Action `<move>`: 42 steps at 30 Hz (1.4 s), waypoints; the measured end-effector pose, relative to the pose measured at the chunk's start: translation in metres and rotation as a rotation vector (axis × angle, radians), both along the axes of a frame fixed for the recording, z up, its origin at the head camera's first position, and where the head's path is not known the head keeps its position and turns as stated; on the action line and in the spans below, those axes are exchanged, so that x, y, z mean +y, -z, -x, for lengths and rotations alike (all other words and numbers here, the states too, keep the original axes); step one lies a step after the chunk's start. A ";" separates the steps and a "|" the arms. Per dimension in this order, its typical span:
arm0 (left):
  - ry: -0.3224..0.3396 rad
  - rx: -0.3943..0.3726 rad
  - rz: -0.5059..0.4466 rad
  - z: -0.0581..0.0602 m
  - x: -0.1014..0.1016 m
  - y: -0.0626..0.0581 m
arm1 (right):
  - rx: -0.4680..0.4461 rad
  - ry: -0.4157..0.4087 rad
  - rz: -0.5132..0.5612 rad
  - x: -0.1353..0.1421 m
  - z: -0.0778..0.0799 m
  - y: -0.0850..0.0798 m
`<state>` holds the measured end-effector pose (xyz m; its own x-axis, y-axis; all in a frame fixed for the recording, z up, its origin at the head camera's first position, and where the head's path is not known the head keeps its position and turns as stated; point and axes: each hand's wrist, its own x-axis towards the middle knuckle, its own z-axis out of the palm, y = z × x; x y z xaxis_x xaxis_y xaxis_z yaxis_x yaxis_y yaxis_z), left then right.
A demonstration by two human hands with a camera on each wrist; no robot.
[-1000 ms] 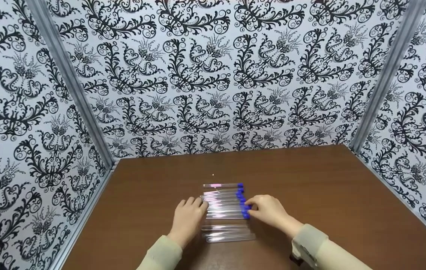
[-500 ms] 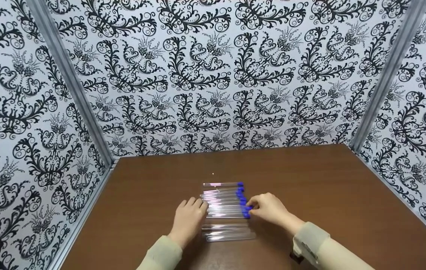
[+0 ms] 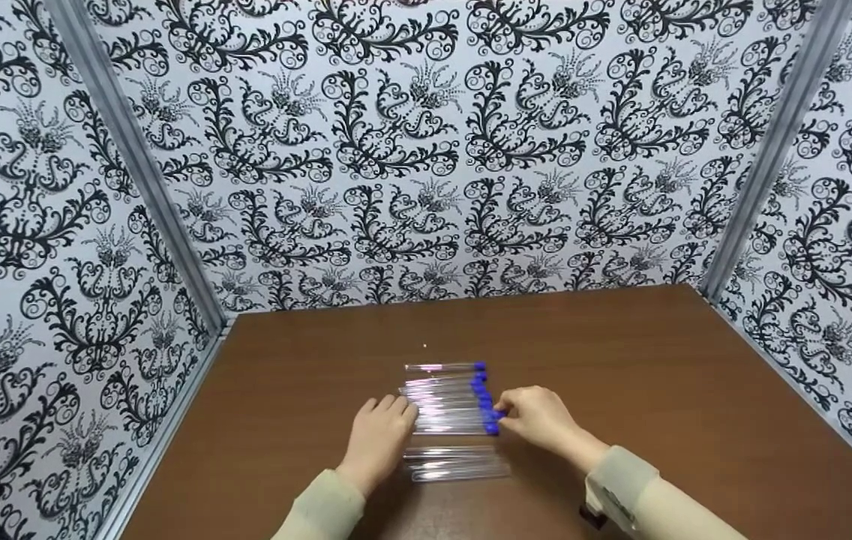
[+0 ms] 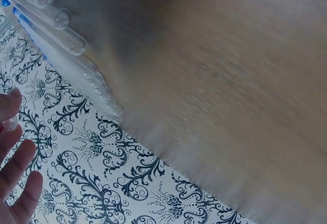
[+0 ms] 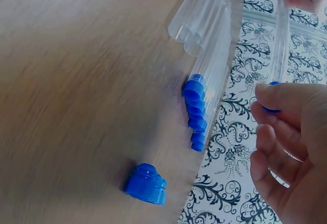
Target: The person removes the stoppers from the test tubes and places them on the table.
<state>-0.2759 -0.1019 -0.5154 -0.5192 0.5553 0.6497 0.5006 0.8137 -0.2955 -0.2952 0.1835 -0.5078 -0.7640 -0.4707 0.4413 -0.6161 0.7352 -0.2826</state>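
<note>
A clear test tube [image 5: 281, 45] is held level between my hands, above the table. My left hand [image 3: 383, 433] pinches its rounded end, and the fingers [image 4: 23, 157] show at the left edge of the left wrist view. My right hand [image 3: 538, 416] pinches the blue cap [image 5: 272, 110] at the tube's other end between thumb and forefinger; the thumb hides much of that cap. Beneath and beyond lies a row of capped test tubes [image 3: 441, 388], their blue caps [image 5: 195, 89] to the right. Nearer me lie several uncapped tubes [image 3: 460, 472], open ends to the right.
Loose blue plastic, one or more caps [image 5: 145, 185], lies on the brown table [image 3: 306, 352] in the right wrist view. One capped tube [image 3: 441, 367] lies slightly apart at the far end of the row. Patterned walls [image 3: 426, 150] with grey metal posts [image 3: 133, 157] enclose the table's back and sides.
Both hands keep their grip on the tube and its cap in nearly the same place. The right hand shifts very slightly; the tubes on the table stay put.
</note>
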 end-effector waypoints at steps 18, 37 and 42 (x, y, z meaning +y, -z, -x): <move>-0.015 -0.034 -0.040 0.006 -0.010 0.003 | 0.145 0.092 0.031 0.015 0.000 0.008; -0.004 -0.091 -0.132 0.004 -0.013 0.002 | 0.081 0.117 0.033 0.024 0.002 0.010; 0.029 -0.105 -0.178 0.004 -0.015 0.002 | 0.064 0.111 0.028 0.023 0.002 0.009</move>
